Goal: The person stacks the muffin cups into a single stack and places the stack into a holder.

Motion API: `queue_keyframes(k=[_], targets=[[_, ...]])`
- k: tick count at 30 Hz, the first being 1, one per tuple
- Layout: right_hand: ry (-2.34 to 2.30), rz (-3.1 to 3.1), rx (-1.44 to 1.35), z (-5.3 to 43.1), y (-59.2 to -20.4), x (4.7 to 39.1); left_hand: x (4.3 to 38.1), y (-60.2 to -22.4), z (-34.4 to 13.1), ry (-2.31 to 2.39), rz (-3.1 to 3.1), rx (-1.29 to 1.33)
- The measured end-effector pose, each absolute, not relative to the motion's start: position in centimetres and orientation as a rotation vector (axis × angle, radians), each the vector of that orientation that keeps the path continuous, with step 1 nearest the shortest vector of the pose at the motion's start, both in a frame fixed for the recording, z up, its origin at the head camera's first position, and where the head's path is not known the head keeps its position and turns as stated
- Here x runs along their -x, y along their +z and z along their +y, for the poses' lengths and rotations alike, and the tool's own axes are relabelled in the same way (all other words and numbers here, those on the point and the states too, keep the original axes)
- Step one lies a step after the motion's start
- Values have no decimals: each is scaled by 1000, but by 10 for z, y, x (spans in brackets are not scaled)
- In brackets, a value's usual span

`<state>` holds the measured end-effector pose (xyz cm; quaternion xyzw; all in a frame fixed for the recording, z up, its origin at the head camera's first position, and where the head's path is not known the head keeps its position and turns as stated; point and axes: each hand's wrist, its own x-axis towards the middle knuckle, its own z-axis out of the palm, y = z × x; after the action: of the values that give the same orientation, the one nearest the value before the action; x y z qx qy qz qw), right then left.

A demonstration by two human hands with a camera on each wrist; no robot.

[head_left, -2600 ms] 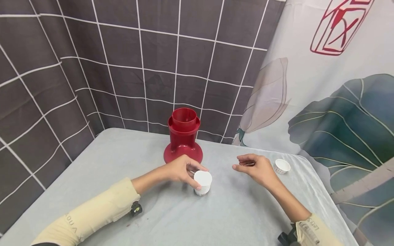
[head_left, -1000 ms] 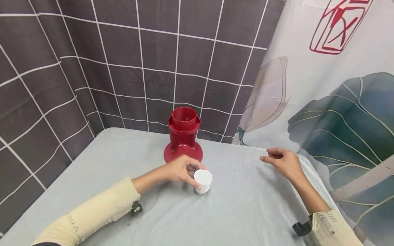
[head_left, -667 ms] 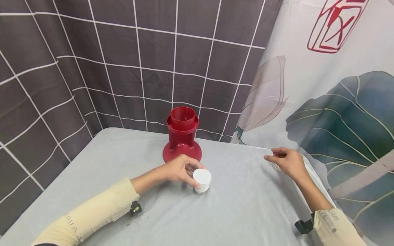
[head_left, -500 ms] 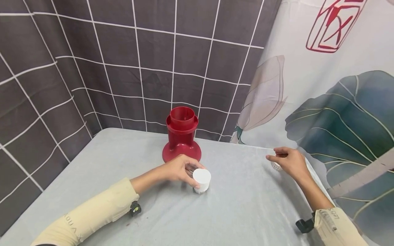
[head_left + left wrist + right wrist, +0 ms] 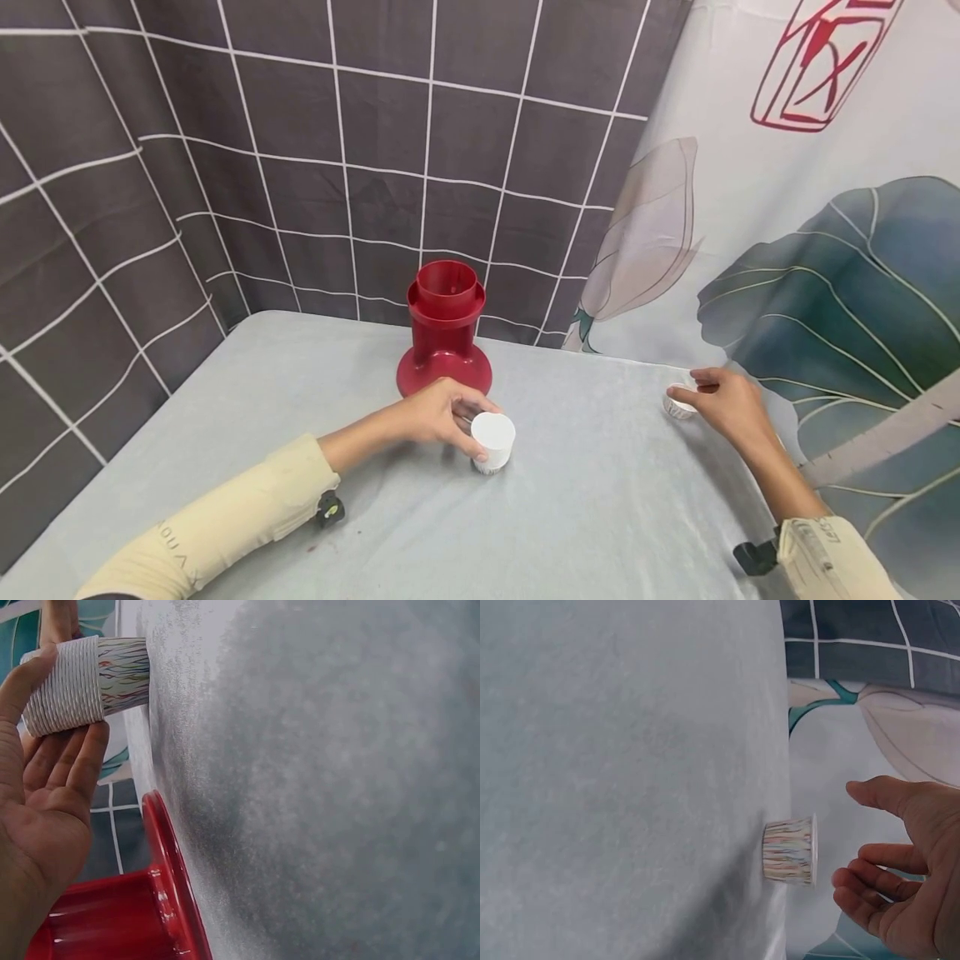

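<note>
My left hand (image 5: 442, 417) grips a stack of small paper cups (image 5: 493, 442) between thumb and fingers, near the middle of the table. In the left wrist view the stack (image 5: 64, 688) shows many tightly nested white rims, with the colour-streaked wall of the lowest cup (image 5: 124, 675) against the cloth. Over at the right, a single paper cup (image 5: 789, 851) with the same streaks stands upright on the table. My right hand (image 5: 731, 404) hovers just over it, thumb and fingers spread apart and holding nothing; in the head view it partly covers this cup (image 5: 678, 408).
A red plastic stand (image 5: 444, 358) with a round base and an open cylindrical top stands behind my left hand. The grey cloth-covered table (image 5: 300, 500) meets a dark tiled-pattern curtain (image 5: 375, 192) at the back and a flower-printed curtain (image 5: 750, 208) on the right.
My right hand has moved right from the middle of the table to above the single cup, latterly shifting slightly right and nearer. My left hand and the cup stack have stayed put.
</note>
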<state>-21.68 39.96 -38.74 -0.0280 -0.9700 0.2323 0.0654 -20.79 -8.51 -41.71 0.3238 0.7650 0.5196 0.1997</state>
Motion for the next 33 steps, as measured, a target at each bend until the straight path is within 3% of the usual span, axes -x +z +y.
queue_keyframes(k=[33], targets=[[802,-3031,269,407,-408,230,206,-416,-85,1461,2135,-893]])
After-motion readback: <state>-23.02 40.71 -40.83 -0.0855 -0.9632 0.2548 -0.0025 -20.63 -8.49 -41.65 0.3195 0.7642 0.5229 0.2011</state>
